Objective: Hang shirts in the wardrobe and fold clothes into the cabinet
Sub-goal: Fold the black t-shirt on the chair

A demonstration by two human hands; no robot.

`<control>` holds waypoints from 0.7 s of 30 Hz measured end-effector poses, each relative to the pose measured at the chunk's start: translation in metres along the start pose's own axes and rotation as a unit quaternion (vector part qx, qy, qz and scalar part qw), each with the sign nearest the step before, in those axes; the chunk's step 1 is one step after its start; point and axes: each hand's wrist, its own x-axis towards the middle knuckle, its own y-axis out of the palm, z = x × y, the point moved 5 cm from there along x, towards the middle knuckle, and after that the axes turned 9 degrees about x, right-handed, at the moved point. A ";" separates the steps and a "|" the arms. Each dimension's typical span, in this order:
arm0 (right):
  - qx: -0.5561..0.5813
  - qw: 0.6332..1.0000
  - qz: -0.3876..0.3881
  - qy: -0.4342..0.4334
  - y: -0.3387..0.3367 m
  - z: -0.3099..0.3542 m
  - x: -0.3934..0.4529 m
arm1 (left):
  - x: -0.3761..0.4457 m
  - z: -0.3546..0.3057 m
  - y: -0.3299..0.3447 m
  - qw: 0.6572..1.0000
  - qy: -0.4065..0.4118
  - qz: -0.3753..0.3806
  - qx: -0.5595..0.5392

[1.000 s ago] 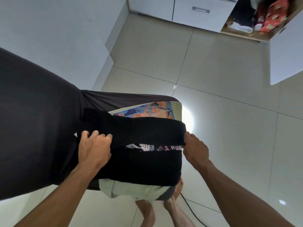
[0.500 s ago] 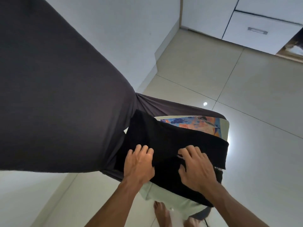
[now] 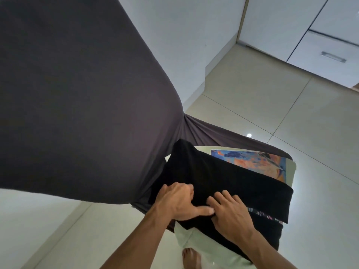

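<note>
Printed shirt mostly under black garment

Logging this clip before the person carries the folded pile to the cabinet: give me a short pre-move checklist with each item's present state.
1. Left hand on the black garment: ok, fingers curled into the fabric.
2. Right hand on the same garment: ok, resting on top, fingers bent.
3. Black garment folded flat: ok.
4. Printed shirt squared under it: cannot tell, mostly covered.
5. Cabinet open to receive clothes: not ok, the visible drawer is closed.
6. Tiled floor ahead free of obstacles: ok.
</note>
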 end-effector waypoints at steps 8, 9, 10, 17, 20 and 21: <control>0.061 0.991 0.120 0.012 -0.012 -0.001 0.013 | 0.089 0.042 -0.055 0.923 -0.212 -0.147 -0.285; 0.067 0.990 0.126 0.009 -0.015 -0.002 0.015 | 0.097 0.043 -0.059 0.907 -0.222 -0.155 -0.322; 0.072 0.989 0.129 0.004 -0.017 -0.002 0.016 | 0.102 0.043 -0.062 0.882 -0.234 -0.171 -0.372; 0.085 0.977 -0.120 0.154 -0.045 -0.055 0.039 | 0.106 0.041 -0.045 0.698 -0.342 -0.268 -0.569; 0.057 0.966 -0.087 0.237 -0.052 -0.088 0.053 | 0.110 0.041 -0.045 0.689 -0.357 -0.285 -0.563; 0.057 0.964 -0.071 0.249 -0.052 -0.096 0.055 | 0.111 0.041 -0.045 0.688 -0.361 -0.289 -0.559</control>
